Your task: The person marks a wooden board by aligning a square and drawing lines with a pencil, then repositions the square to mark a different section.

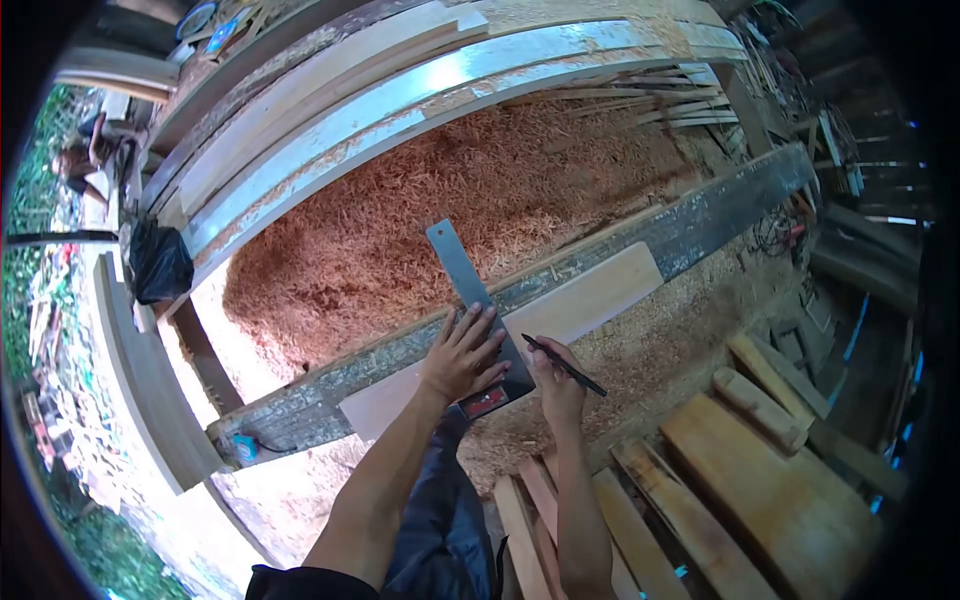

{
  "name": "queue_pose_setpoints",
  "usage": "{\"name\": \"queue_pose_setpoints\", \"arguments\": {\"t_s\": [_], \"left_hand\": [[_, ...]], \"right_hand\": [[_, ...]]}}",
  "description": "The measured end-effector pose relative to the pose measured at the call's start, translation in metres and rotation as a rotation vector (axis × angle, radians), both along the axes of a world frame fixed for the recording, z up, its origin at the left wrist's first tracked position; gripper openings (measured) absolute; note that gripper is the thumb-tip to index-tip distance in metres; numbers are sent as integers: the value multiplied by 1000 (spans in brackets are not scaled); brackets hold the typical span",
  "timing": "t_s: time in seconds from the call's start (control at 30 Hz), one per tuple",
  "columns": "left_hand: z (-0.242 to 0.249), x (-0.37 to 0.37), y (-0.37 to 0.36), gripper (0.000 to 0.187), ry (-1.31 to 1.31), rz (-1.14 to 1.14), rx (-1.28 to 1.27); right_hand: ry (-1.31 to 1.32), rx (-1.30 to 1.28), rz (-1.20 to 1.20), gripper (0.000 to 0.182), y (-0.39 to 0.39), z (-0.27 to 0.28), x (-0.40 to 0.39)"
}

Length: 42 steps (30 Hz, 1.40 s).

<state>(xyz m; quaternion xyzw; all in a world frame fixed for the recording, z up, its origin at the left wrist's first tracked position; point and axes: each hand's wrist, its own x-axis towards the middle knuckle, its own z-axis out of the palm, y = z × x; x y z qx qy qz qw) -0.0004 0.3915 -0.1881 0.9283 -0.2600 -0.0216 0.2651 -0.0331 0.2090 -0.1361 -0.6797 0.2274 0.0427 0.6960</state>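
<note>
A pale wooden board (pixel 590 293) lies along a narrow, paint-spotted beam (pixel 720 212). Across the board sits a try square (pixel 455 262), its grey metal blade reaching out over the shavings and its dark stock with a red label at the near edge. My left hand (pixel 465 357) presses flat on the square, fingers spread. On the other side of the blade, my right hand (pixel 558 385) grips a black pen (pixel 572 368) between thumb and fingers, its tip close to the board beside the blade.
Reddish wood shavings (pixel 400 190) heap beyond the beam, before a long light-coloured plank (pixel 420 95). Several cut timbers (pixel 770 490) lie at the lower right. A small blue object (pixel 245 447) rests on the beam's left end. Another person (pixel 85 160) is at the far left.
</note>
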Motion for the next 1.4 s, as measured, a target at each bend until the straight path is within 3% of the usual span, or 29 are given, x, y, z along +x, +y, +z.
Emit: {"name": "queue_pose_setpoints", "arguments": {"t_s": [0.13,0.3,0.4,0.6,1.4], "left_hand": [[-2,0,0,51,14,-9,7],[-4,-2,0,52,36,-6,8],[-6,-1,1,57,10,-2,26],[0,-1,1,55,17,-22,51],[3,-3,1,51,35,2,85]], "right_hand": [[54,-113,86,31,-4,-4,18],[-130,-399,321,24,-10,-5,31],[-125,-468,441,30,-18,-10,30],[-152,-452,462,21,-19,-7,35],[-175,-386,464,21,-17,-10,41]]}}
